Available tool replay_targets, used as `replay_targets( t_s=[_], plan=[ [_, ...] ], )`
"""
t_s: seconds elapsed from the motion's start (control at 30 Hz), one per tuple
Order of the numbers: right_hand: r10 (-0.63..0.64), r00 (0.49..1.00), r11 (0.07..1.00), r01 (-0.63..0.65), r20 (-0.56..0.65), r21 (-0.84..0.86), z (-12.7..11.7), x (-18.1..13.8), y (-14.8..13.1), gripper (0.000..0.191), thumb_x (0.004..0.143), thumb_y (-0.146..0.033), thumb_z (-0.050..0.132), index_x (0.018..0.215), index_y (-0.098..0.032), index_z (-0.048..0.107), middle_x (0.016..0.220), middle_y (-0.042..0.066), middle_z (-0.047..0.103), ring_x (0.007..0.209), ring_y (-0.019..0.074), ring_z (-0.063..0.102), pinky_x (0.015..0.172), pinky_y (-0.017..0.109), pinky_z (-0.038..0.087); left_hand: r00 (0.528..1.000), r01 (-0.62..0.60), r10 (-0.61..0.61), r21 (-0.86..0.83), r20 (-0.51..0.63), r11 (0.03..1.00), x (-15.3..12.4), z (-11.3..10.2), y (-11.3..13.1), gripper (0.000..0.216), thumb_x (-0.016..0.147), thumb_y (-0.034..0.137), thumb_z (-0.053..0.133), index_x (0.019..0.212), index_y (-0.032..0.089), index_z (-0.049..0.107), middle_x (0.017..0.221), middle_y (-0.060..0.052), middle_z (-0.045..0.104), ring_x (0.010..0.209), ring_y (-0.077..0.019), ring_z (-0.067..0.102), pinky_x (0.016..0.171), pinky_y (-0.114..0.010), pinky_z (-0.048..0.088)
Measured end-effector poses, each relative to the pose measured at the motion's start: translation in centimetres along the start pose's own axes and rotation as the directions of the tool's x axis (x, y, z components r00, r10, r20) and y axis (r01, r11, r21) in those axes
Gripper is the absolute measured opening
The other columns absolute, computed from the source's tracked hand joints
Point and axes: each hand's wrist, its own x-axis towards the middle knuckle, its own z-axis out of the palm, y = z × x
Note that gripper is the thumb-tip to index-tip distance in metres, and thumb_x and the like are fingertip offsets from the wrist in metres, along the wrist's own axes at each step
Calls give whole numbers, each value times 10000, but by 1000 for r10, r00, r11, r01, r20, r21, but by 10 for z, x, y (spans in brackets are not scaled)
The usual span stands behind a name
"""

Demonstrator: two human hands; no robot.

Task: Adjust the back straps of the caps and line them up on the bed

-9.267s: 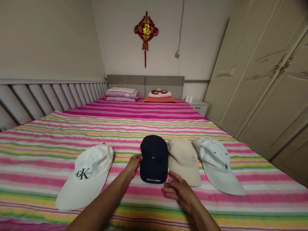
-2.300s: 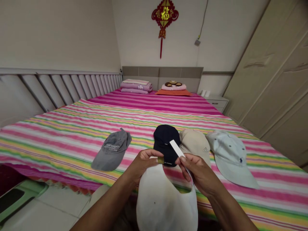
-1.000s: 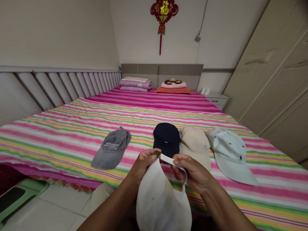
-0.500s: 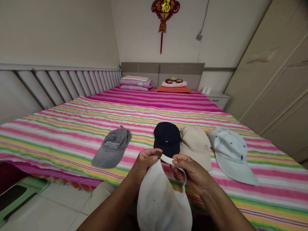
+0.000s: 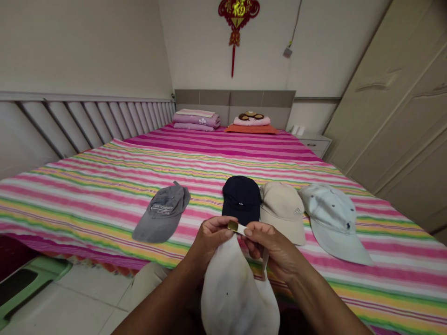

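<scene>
A white cap (image 5: 237,291) hangs from both hands, its back strap uppermost and its lower part cut off by the frame. My left hand (image 5: 213,235) pinches the brass-coloured buckle (image 5: 233,226) of the strap. Close beside it, my right hand (image 5: 267,242) grips the white strap (image 5: 242,230) near the buckle. Just beyond the hands, a navy cap (image 5: 241,195), a beige cap (image 5: 282,204) and a pale blue cap (image 5: 331,218) lie in a row. To the left rests a grey cap (image 5: 162,211), its brim toward me.
The caps lie on a bed with a striped sheet (image 5: 87,186). Folded bedding (image 5: 196,120) and a pillow stack (image 5: 252,122) stand by the headboard (image 5: 209,98). A green stool (image 5: 31,286) is at lower left, a wardrobe (image 5: 394,102) at right.
My right hand has slid left along the strap, closer to the buckle. The buckle has turned so that more of its face shows. The other caps lie as before.
</scene>
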Motion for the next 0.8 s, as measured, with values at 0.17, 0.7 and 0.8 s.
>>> replay_targets(
  t_s=[0.17, 0.7, 0.8],
  plan=[
    [13, 999, 1000, -13, 37, 16, 1, 2, 5, 218, 678, -296, 649, 572, -152, 524, 448, -40, 494, 376, 47, 359, 401, 190, 223, 999, -17, 17, 11, 38, 1000, -1, 3, -2, 278, 500, 211, 769, 754, 145, 678, 650, -14, 657, 546, -103, 578, 528, -204, 430],
    [32, 996, 999, -33, 86, 10, -2, 1, -1, 193, 693, -301, 620, 612, -144, 542, 513, -12, 541, 404, 63, 426, 423, 191, 299, 997, 56, -56, 8, 59, 998, -4, 1, -4, 274, 528, 215, 742, 775, 156, 639, 594, 4, 629, 475, -112, 561, 493, -222, 424],
    [50, 994, 999, -51, 93, 8, -5, 3, -2, 177, 688, -285, 624, 622, -132, 565, 522, -8, 546, 408, 62, 448, 416, 182, 319, 999, 28, -27, -19, 37, 999, -4, -3, -4, 276, 515, 190, 751, 770, 160, 651, 618, 10, 630, 507, -105, 565, 514, -215, 430]
  ],
)
